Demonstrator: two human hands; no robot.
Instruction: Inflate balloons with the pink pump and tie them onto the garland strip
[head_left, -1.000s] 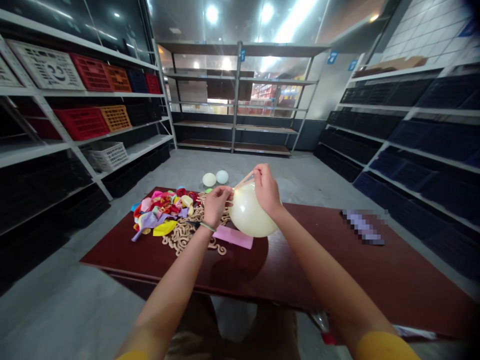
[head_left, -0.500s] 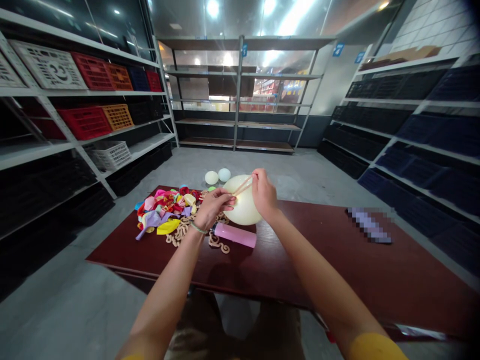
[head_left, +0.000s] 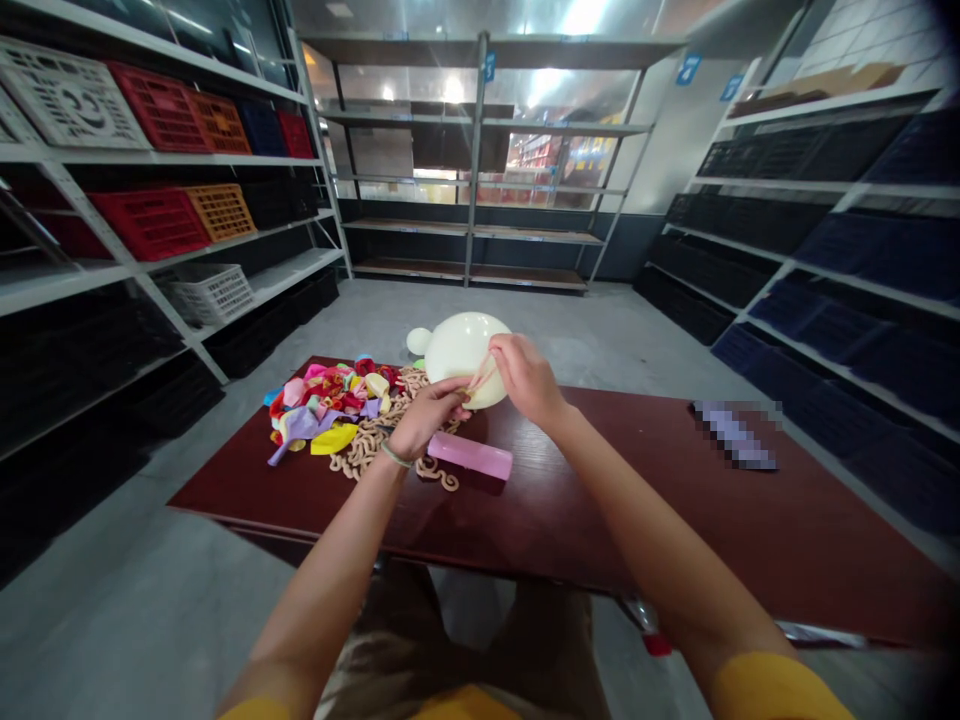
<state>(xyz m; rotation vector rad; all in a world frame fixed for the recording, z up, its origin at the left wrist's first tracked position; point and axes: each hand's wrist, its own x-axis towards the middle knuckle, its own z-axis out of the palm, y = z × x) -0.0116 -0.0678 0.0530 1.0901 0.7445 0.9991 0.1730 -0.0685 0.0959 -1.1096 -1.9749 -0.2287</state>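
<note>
A large pale-yellow inflated balloon (head_left: 463, 340) is held above the table's far edge. My left hand (head_left: 426, 420), wearing a thin green wristband, pinches the balloon at its neck. From there a tan stretchy band (head_left: 484, 372) runs in two strands to my right hand (head_left: 526, 375), whose closed fingers grip it. The knot, if there is one, is hidden by the left fingers. Beneath my hands a pink cylinder (head_left: 471, 456) lies on the table, beside a heap of curly tan cords (head_left: 367, 452).
Limp coloured balloons (head_left: 330, 400) are piled on the left of the dark red table (head_left: 615, 500). A small inflated balloon (head_left: 418, 341) shows beyond the table. A purple pixelated object (head_left: 735, 435) lies at right. Shelves with crates (head_left: 150, 222) stand around.
The balloon has swung up and left and now covers one of the small balloons behind it. My right hand has moved slightly left, shortening the stretch of the band.
</note>
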